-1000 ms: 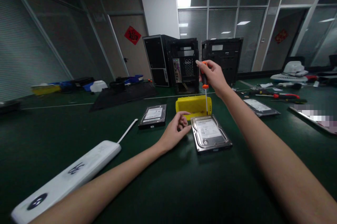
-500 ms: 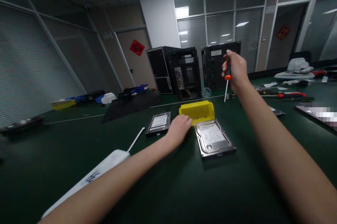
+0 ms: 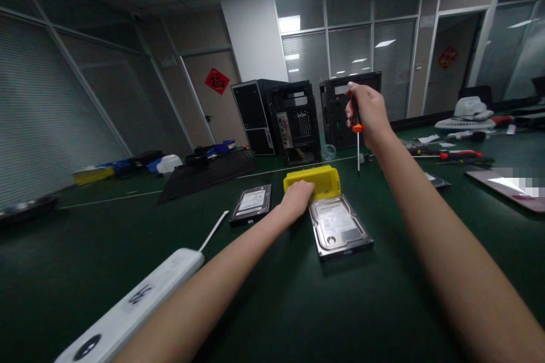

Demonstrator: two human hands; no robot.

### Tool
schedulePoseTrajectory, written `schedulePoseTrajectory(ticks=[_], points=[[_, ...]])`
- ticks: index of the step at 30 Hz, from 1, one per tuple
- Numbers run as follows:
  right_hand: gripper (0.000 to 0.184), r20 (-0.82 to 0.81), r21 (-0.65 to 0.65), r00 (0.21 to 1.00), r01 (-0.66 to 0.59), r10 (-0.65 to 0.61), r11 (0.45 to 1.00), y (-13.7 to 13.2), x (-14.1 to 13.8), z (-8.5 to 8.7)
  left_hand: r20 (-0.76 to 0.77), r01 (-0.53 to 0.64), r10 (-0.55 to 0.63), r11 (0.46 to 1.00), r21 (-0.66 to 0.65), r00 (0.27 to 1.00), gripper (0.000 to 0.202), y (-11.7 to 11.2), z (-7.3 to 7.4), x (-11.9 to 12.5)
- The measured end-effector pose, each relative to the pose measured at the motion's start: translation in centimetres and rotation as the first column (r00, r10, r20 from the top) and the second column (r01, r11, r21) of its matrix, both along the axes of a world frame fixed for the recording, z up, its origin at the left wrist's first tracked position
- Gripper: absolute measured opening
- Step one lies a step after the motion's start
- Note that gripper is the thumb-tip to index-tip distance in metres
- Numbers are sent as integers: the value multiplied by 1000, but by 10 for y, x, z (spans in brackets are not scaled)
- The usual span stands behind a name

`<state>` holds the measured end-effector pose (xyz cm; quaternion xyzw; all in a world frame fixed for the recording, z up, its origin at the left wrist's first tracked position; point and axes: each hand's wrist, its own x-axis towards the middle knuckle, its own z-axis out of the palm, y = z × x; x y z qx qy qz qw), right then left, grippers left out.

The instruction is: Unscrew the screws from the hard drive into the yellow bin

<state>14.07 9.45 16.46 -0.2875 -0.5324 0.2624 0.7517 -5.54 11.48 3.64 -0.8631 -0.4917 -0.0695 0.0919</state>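
Note:
My right hand (image 3: 368,113) is raised above the green table, closed around a screwdriver (image 3: 356,137) with an orange and black handle, its shaft pointing down. A silver hard drive (image 3: 339,225) lies label-up in front of me. Just behind it sits a yellow plastic bin (image 3: 324,179). My left hand (image 3: 297,198) reaches to the bin's front edge with its fingers curled over the rim. A second hard drive (image 3: 251,203) lies to the left of the bin.
A white power strip (image 3: 128,309) with its cable lies at the near left. Two open black computer cases (image 3: 293,119) stand at the back. Screwdrivers (image 3: 457,154), another drive and a white object sit at the right. Blue and yellow bins line the far left.
My right hand lifted the screwdriver off the hard drive and moved it up and to the right. My left hand went from beside the drive to the yellow bin's rim.

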Motion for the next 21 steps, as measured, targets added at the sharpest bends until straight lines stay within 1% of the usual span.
schedulePoseTrajectory(ticks=[4,8,13,21], points=[[20,31,-31,997,-68,69,997,-2,-4,-1,-36,-46,47,999,24,998,19,12,-5,7],[21,83,-53,989,-119,123,991,-3,-9,-6,-51,-56,58,997,48,997,20,17,-9,8],[21,117,-55,982,-141,147,988,-4,-15,-9,-59,-16,20,997,69,998,19,17,-10,5],[20,178,-105,972,-137,154,985,-1,-20,-9,-58,59,-54,995,83,997,20,19,-8,4]])
